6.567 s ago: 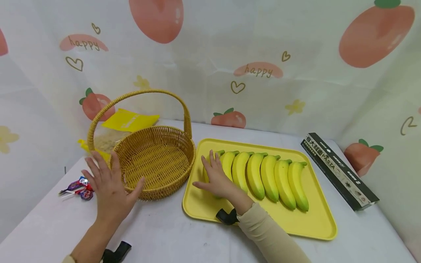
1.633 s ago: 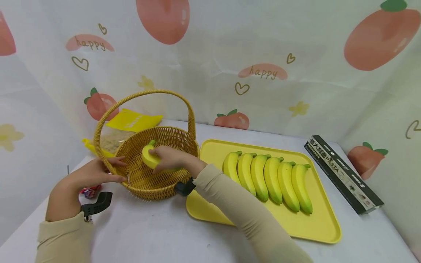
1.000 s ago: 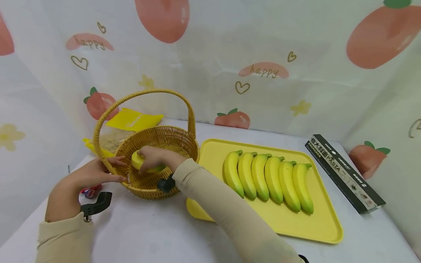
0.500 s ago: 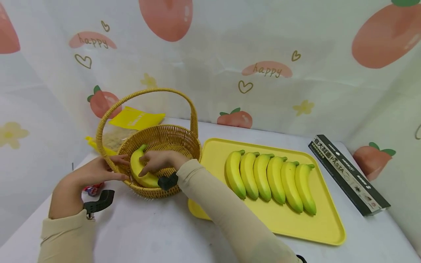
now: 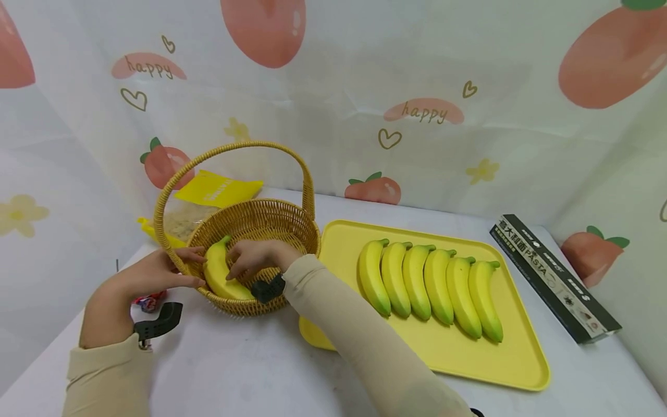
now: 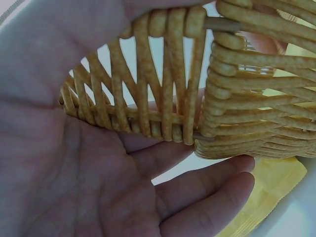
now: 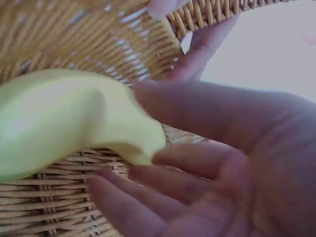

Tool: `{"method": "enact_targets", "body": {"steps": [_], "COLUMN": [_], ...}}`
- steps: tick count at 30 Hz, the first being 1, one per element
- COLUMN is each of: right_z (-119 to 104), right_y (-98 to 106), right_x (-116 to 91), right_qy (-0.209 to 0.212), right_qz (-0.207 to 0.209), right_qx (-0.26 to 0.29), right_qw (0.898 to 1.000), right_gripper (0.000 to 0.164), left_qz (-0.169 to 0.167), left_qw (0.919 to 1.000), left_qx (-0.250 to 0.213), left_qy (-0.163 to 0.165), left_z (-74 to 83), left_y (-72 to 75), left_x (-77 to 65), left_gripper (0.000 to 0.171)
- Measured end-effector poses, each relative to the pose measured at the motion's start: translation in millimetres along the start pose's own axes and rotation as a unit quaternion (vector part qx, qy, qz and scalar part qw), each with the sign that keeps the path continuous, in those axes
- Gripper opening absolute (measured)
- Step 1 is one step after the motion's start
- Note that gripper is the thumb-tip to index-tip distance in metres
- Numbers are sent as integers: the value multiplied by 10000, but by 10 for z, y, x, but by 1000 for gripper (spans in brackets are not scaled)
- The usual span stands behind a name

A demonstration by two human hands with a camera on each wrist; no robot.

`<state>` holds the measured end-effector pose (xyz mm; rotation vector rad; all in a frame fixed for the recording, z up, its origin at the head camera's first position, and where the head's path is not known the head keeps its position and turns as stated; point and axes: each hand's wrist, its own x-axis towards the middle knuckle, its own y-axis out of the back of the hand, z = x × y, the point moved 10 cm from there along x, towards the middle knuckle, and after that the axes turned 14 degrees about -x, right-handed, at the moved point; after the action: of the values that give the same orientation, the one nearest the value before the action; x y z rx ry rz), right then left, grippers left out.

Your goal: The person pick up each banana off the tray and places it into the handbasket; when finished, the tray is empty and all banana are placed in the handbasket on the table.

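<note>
Fingers of the right hand [image 5: 257,255] hang loosely spread beside a banana [image 5: 219,272] — contact unclear — at eight o'clock inside the basket [image 5: 260,214], whose edge the left hand [image 5: 148,272] grips on that same side; six bananas [image 5: 414,284] rest on the tray [image 5: 469,360] toward four o'clock.

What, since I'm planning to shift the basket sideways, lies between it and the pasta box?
In the head view, the yellow tray lies between the basket and the pasta box, with six bananas on it; the right sleeve crosses its near edge.
</note>
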<state>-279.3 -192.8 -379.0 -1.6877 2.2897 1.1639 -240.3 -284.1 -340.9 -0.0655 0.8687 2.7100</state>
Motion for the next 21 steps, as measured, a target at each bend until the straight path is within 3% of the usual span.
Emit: {"method": "enact_targets", "body": {"steps": [5, 9, 14, 21], "right_z": [-27, -37, 100, 411], "right_y": [192, 273, 362, 486], "right_x": [-178, -428, -786, -1248], "right_qy": [-116, 106, 169, 89], "right_qz": [845, 1275, 1916, 2971], "right_qx": [-772, -859, -653, 407], "right_qw": [9934, 9881, 9791, 9539], "right_gripper": [57, 60, 62, 63], "left_qz": [9, 20, 47, 22], "left_qw": [10000, 10000, 9999, 9999], "left_qx": [67, 34, 92, 86], "left_qy": [-23, 8, 3, -80], "left_z": [14, 11, -13, -14], "left_y": [1, 5, 12, 19], "left_x": [-9, -25, -24, -14], "left_gripper": [47, 48, 48, 48]}}
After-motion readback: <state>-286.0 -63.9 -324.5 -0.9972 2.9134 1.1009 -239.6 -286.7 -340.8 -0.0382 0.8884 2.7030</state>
